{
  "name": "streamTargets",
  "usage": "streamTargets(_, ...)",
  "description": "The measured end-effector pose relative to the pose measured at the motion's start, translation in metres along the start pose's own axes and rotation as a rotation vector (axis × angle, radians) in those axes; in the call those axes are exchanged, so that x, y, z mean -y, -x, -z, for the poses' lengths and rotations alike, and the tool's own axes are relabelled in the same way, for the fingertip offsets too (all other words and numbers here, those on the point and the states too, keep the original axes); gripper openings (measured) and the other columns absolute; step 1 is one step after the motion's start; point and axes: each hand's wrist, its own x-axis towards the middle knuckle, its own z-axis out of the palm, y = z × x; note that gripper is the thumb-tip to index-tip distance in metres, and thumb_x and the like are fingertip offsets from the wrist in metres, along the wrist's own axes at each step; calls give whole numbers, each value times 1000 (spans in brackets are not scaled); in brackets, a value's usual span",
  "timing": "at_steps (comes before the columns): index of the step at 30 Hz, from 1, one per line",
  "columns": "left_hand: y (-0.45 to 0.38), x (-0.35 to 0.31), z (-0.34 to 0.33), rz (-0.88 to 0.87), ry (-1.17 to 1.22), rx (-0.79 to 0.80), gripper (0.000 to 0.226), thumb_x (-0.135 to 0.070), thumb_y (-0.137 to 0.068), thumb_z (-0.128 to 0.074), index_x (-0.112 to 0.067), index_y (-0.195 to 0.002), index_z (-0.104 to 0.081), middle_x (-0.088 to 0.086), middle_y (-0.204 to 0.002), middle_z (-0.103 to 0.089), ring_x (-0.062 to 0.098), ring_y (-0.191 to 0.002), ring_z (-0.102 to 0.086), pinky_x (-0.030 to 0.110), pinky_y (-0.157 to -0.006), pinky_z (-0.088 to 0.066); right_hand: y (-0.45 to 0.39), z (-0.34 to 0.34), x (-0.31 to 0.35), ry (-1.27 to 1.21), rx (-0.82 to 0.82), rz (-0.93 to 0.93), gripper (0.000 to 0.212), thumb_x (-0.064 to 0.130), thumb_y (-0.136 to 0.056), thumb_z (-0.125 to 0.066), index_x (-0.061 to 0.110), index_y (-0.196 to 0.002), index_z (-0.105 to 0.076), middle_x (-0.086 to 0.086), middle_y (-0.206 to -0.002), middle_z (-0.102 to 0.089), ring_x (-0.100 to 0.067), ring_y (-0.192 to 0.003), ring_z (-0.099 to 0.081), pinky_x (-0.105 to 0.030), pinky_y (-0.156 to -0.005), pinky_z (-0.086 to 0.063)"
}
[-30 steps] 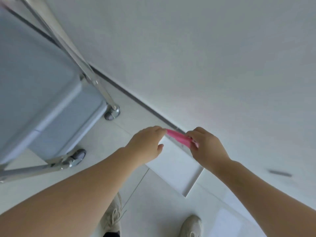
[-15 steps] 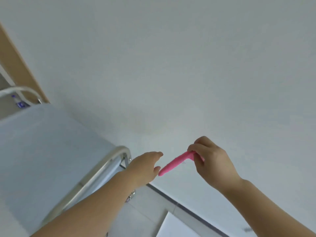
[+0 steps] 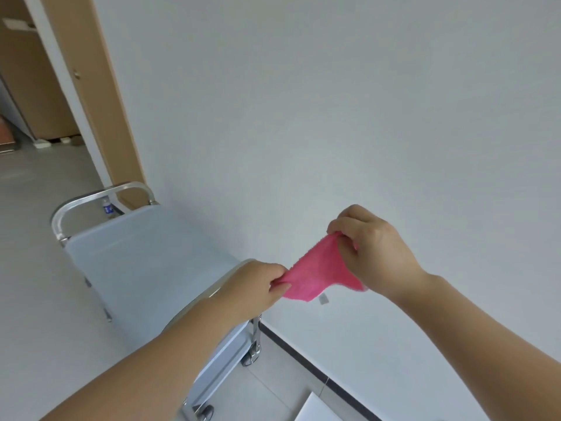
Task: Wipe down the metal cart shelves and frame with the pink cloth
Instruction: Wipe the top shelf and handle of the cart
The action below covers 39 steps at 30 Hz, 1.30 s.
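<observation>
Now pink cloth (image 3: 318, 273) stretched between hands

Cart partly hidden behind a person's left forearm

The left forearm (image 3: 170, 354) covers the near handle and front corner of the metal cart (image 3: 145, 262); its lower shelves and near wheels are mostly out of sight. A small bottle (image 3: 107, 207) beyond the far handle is too small to read. Both arms run off the bottom edge.
</observation>
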Motion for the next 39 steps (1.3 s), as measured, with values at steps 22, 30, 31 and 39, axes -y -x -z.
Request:
streamTargets(22,180,179,215,164,136,-211,11,-15,-83,-65,-25,-86,-61,-1,-81,-65,20,-74,-61,32,-67,-51,-91,-168,197,-45,159,-18,22,-12,-75,-47,7,-73,-58,-7,-67,-56,-27,-58,-49,-33,-53,-39)
streamTargets(30,198,267,287,158,226,-187,23,-1,-83,-60,-20,-96,-60,-3,-87,-62,15,-82,-61,25,-77,-52,-139,-243,259,59,123,-101,17,-6,-77,-54,9,-74,-62,-6,-58,-60,-25,-49,-44,-30,-50,-41)
streamTargets(31,196,275,290,150,228,-192,24,-2,-82,-62,-21,-96,-60,-3,-86,-61,14,-81,-60,23,-76,-51,-144,-248,260,60,131,-116,17,-6,-78,-54,8,-75,-62,-7,-57,-59,-26,-49,-43,-31,-50,-40)
streamTargets(39,145,335,286,116,198,-170,29,-7,-79,-68,-32,-87,-58,-9,-82,-60,5,-74,-57,22,-74,-53,-174,-289,233,95,140,-188,17,-5,-77,-53,9,-74,-61,-6,-63,-62,-28,-54,-51,-32,-51,-42)
